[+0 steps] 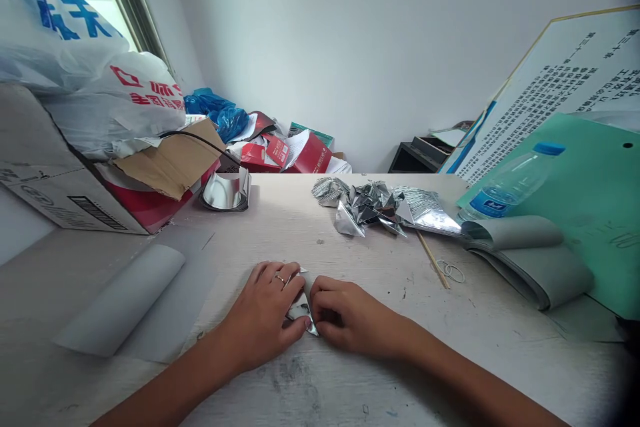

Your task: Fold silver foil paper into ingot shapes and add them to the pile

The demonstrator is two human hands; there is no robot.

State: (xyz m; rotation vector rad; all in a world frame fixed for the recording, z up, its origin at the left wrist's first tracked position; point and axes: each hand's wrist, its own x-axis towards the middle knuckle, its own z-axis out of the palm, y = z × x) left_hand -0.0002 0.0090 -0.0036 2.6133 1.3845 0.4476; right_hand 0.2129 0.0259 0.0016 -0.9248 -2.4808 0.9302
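Foil: a small folded piece of silver foil (pixel 302 311) lies on the table, between both hands; fingers cover most of it, so its full shape is hard to make out.
Left hand: the left hand (pixel 260 317), wearing a ring (pixel 281 278), curves narrowly over the foil, its fingertips touching it.
Right hand: the right hand (pixel 353 317) curves low against the foil's other side; whether it grips or only presses, I cannot tell.
Table: a scuffed pale tabletop (pixel 380 373).
Right: a heap of crumpled foil (pixel 383 207), a wooden skewer (pixel 433 259), rubber bands (pixel 450 271), a curled grey booklet (pixel 530 260) and a water bottle (pixel 510 183) on a green folder (pixel 595 213).
Left: a curled grey sheet (pixel 120 300), partly cut-off cardboard box (pixel 65 187).
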